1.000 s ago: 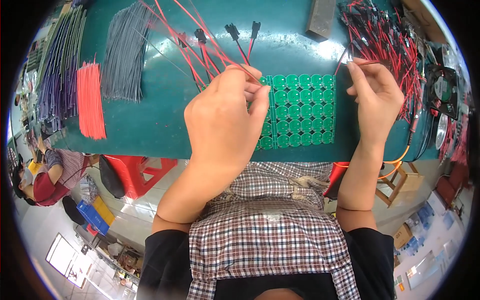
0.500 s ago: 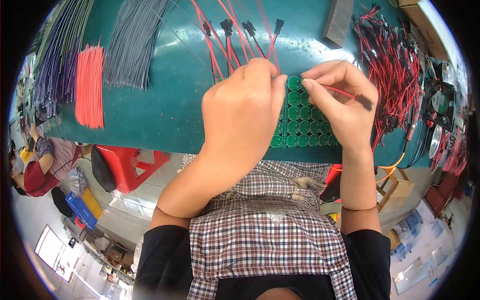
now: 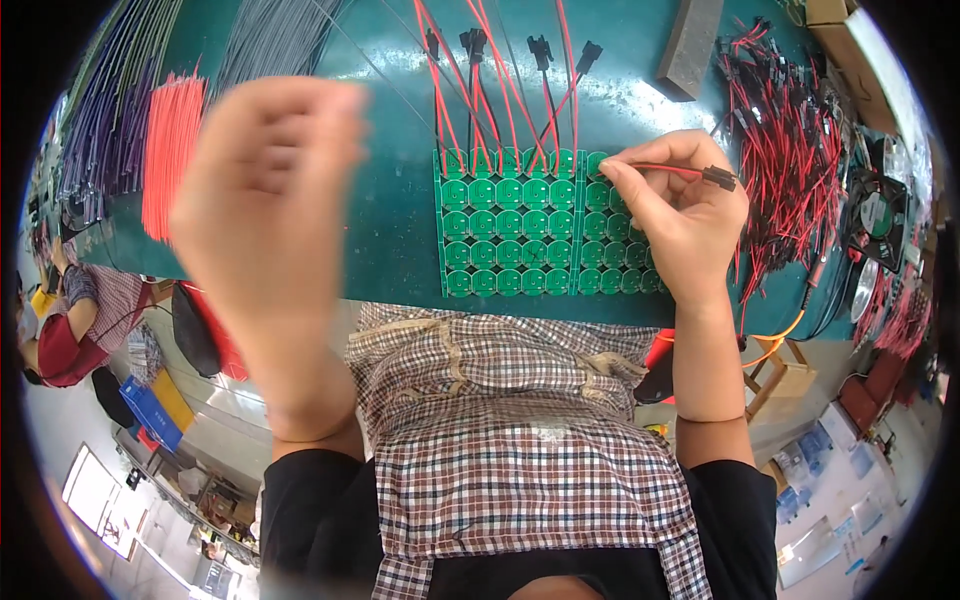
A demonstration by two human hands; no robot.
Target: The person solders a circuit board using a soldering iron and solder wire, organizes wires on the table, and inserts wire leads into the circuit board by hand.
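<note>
My right hand (image 3: 692,225) pinches a short red-and-black wire lead with a black plug (image 3: 718,178) over the right part of the green circuit board panel (image 3: 510,225). The panel lies flat, made up of rows of small round boards. Along its far row stand red and black wires, several ending in black connectors (image 3: 541,54). Off to the left, my left hand (image 3: 265,215) hovers near the bundle of red wires (image 3: 172,160). Motion smears its fingers, so whether they grip anything is unclear.
Grey wires (image 3: 270,45) and dark purple wires (image 3: 105,130) lie at the far left. A metal bar (image 3: 690,50) rests at the back, beside a heap of red-and-black leads (image 3: 790,150). A small fan (image 3: 880,215) stands at the right; another person (image 3: 85,330) sits at the left.
My left hand has swung left, away from the circuit board panel, uncovering its left part and the wires along the far row. My right hand stays almost in place with its lead.
</note>
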